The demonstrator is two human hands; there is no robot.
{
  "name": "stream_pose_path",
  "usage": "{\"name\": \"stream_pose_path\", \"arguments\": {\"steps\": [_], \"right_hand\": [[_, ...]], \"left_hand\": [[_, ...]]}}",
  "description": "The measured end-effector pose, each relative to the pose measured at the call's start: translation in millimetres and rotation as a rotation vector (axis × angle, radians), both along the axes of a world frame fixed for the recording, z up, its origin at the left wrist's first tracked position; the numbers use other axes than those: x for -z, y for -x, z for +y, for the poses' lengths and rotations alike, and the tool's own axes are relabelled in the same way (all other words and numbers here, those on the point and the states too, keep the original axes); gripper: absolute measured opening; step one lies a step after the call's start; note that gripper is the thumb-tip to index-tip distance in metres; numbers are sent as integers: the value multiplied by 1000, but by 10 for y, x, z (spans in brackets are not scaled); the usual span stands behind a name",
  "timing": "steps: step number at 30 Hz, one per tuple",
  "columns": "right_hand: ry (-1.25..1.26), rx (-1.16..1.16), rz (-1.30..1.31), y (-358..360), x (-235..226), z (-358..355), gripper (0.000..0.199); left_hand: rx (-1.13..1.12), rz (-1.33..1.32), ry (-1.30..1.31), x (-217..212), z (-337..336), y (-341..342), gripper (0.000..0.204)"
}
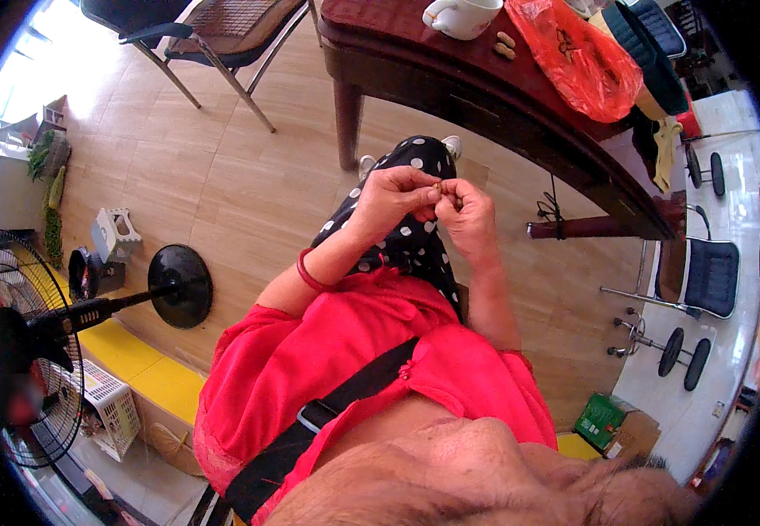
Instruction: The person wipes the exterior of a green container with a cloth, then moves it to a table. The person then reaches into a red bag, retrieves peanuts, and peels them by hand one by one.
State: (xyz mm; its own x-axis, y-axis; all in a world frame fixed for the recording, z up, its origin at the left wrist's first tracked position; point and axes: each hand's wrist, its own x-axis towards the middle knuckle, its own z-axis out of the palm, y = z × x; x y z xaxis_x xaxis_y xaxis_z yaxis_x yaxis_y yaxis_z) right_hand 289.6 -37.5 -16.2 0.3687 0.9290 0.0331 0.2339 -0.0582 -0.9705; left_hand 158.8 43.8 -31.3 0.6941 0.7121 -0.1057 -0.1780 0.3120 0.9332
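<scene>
My left hand (395, 198) and my right hand (466, 213) meet above my lap, fingertips pinched together on a small tan peanut (438, 189). Both hands grip it from either side. A red bangle (306, 272) circles my left wrist. Below the hands lie my black trousers with white dots (415, 250) and my red top (354, 351). Two more peanuts in the shell (505, 45) rest on the dark wooden table (450, 83) ahead, beside a white mug (461, 16).
An orange plastic bag (582, 61) lies on the table's right part. A black standing fan (21, 342) with its round base (180, 286) is at my left. A metal-framed chair (213, 39) stands at the back; black stools (709, 276) at the right. A green box (603, 421) sits on the floor.
</scene>
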Motion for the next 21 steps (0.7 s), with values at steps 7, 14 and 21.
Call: {"name": "stream_pose_path", "arguments": {"steps": [7, 14, 21], "right_hand": [[-13, 89, -48, -14, 303, 61, 11], [-21, 116, -20, 20, 169, 87, 13], [-30, 73, -3, -106, 284, 107, 13]], "left_hand": [[-146, -24, 86, 78, -100, -87, 16], [-130, -131, 327, 155, -47, -120, 20], [73, -405, 687, 434, -5, -171, 21]]}}
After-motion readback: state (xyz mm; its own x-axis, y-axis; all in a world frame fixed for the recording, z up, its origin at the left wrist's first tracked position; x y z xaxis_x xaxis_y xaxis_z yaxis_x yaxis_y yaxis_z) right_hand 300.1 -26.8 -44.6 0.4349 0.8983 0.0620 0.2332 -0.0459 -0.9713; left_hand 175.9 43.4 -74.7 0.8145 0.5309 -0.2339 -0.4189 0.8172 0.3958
